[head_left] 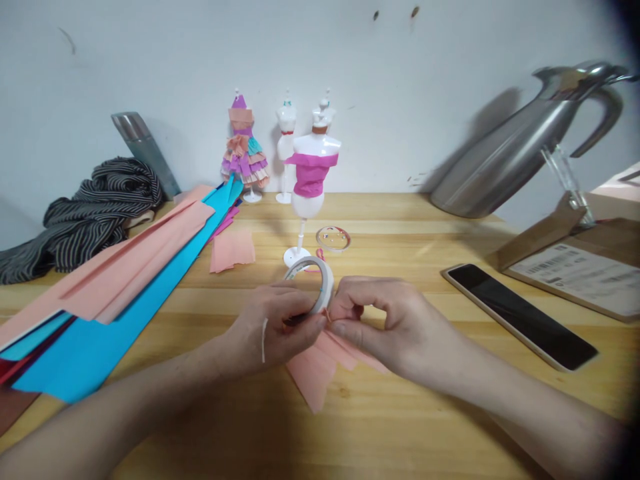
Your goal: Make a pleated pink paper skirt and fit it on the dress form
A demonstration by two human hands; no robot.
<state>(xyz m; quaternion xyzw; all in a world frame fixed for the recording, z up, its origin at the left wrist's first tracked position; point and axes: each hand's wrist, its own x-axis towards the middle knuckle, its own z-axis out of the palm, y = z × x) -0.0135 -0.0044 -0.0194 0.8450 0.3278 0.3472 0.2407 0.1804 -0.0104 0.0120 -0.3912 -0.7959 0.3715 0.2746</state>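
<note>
My left hand is closed around a roll of white tape, held upright above the table. A thin white strip sticks to the back of this hand. My right hand pinches beside the roll, thumb and forefinger close to my left thumb. Peach crepe paper fans out below both hands, its gathered top at the fingertips and partly hidden. Just beyond stands a small white mannequin wrapped in a magenta paper band.
Crepe paper sheets lie left, with a peach piece nearby. Behind are a dressed mannequin, striped cloth and a bottle. A phone, cardboard box and leaning steel jug occupy the right. A round beaded item lies mid-table.
</note>
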